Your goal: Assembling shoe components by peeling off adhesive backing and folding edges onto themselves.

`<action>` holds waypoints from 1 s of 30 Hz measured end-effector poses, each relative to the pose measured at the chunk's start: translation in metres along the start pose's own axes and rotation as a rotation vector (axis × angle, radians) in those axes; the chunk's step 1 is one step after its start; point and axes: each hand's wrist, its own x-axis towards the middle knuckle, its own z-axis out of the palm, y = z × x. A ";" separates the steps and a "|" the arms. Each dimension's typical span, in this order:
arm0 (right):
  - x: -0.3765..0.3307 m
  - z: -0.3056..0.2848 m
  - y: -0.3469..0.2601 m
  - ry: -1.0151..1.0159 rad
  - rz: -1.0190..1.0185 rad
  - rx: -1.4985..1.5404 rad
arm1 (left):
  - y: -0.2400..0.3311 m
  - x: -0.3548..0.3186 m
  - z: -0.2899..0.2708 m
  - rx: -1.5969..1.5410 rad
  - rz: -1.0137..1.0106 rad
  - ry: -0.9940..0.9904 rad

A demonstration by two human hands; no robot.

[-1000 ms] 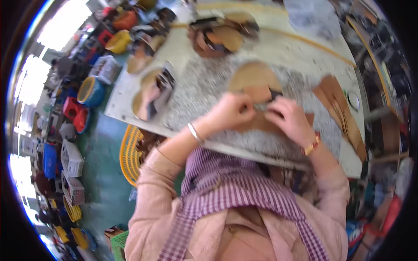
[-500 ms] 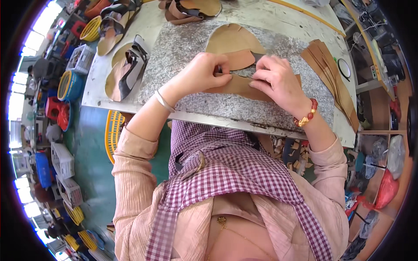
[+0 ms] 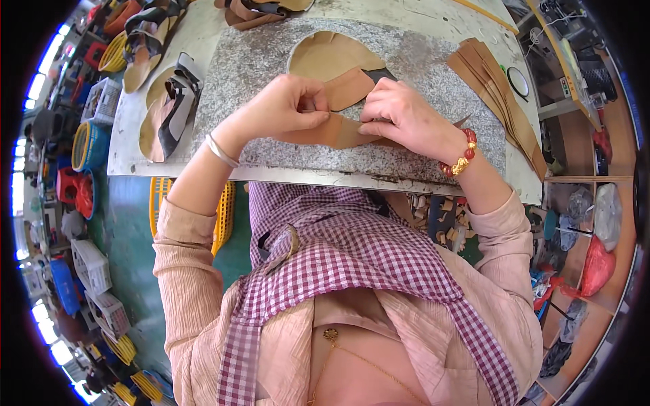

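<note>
My left hand pinches a tan leather strip between thumb and fingers. At the strip's far edge, my right hand also grips it, thumb against fingers. The strip hangs low over the grey mottled work mat, and its ends are partly hidden by my hands. Just beyond them lies a rounded tan insole with a light brown strap piece across it. A black part joins this strap beside my right hand.
Left on the white table sits a sandal upper on a sole. A fan of long brown strips and a tape roll lie right. More shoe parts are at the back. Beneath the table edge stands a yellow basket.
The whole view has shifted, so table things sit further left and higher. Both hands keep hold of the strip, whose lighter tan face now shows more between them.
</note>
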 end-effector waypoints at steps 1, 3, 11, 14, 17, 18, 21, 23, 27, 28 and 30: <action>0.001 0.001 -0.001 -0.004 0.000 0.000 | 0.003 0.001 0.003 -0.003 0.000 0.002; 0.002 0.006 -0.012 -0.043 0.075 -0.063 | 0.014 0.001 0.016 0.024 0.030 0.015; -0.004 -0.011 -0.025 -0.234 0.268 0.117 | -0.017 -0.004 0.013 -0.220 -0.010 -0.109; -0.007 -0.011 -0.023 -0.237 0.254 0.142 | -0.023 -0.002 0.016 -0.257 -0.036 -0.140; -0.010 -0.010 -0.021 -0.235 0.250 0.145 | -0.021 -0.005 0.021 -0.259 -0.009 -0.118; -0.012 -0.010 -0.021 -0.229 0.249 0.140 | -0.018 -0.007 0.023 -0.244 0.026 -0.086; -0.015 -0.010 -0.020 -0.216 0.251 0.131 | -0.016 -0.008 0.027 -0.218 0.096 -0.024; -0.013 -0.012 -0.020 -0.250 0.262 0.182 | -0.023 -0.007 0.029 -0.346 0.101 -0.130; -0.011 -0.019 -0.022 -0.312 0.271 0.241 | -0.030 -0.002 0.033 -0.428 0.114 -0.206; -0.011 -0.021 -0.022 -0.334 0.270 0.251 | -0.029 0.000 0.035 -0.377 0.121 -0.181; -0.010 -0.023 -0.022 -0.377 0.267 0.271 | -0.028 0.003 0.038 -0.274 0.133 -0.128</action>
